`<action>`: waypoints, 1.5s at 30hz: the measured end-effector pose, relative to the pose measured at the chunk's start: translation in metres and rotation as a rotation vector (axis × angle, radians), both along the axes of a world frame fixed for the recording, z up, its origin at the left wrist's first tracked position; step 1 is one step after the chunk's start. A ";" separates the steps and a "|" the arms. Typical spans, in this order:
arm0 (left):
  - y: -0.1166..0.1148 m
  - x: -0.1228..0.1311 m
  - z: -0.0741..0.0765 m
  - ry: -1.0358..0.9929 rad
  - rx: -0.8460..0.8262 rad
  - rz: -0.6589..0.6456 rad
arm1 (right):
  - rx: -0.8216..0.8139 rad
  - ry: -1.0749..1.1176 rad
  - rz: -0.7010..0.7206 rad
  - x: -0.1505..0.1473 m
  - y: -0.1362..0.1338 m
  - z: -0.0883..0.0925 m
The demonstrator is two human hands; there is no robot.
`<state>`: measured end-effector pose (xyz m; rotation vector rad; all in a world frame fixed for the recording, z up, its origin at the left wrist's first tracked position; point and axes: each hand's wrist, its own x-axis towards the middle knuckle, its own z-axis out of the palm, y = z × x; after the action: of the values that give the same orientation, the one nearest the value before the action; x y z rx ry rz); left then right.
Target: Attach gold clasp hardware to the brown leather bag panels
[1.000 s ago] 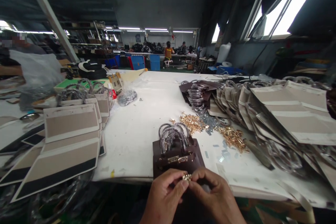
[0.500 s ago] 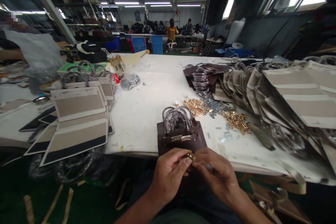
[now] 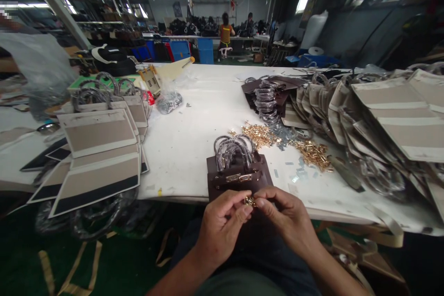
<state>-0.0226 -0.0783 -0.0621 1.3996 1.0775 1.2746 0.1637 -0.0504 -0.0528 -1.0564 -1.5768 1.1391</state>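
Note:
Small gold metal fittings (image 3: 250, 200) sit between the fingertips of both hands; their exact shape is too small to tell. My left hand (image 3: 222, 224) pinches them from the left with thumb and forefinger. On the other side my right hand (image 3: 286, 217) closes its thumb and fingertips on them. Just beyond and partly under the hands lies a dark brown handbag panel (image 3: 215, 180), overhanging the table's near edge. It has a gold clasp plate (image 3: 239, 177) across a strap and plastic-wrapped handles (image 3: 234, 148) pointing away from me.
Gold fittings (image 3: 260, 135) lie heaped on the white table (image 3: 183, 148), with a second gold heap (image 3: 314, 153) further right. Stacked beige bag panels (image 3: 100, 134) stand left, more bag panels (image 3: 388, 120) right. A person (image 3: 225, 33) is at the far back.
The view has tilted and shifted slightly. My right fingers have shifted, with the thumb now showing at the gold fittings. Both hands remain together in front of the bag panel.

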 end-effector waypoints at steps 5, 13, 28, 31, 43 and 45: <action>0.000 -0.002 0.001 0.102 0.033 0.034 | 0.112 -0.054 -0.075 -0.009 -0.007 -0.003; -0.002 0.003 0.002 -0.099 -0.115 0.029 | -0.073 0.157 -0.080 -0.015 -0.008 -0.007; -0.004 -0.048 -0.050 0.326 -0.161 0.550 | -0.008 -0.104 0.050 -0.031 0.022 -0.025; 0.004 -0.050 -0.053 0.253 -0.210 0.494 | -0.051 0.004 0.182 -0.044 0.022 -0.015; 0.030 -0.025 -0.018 -0.138 -0.195 0.371 | 0.323 -0.300 0.060 -0.008 0.054 -0.005; 0.031 -0.021 -0.017 -0.286 -0.230 0.319 | 0.421 -0.438 0.019 0.005 0.063 -0.005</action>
<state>-0.0433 -0.0474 -0.0787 0.8659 1.2332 1.4725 0.1685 0.0127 -0.0582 -1.0439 -2.0583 0.5618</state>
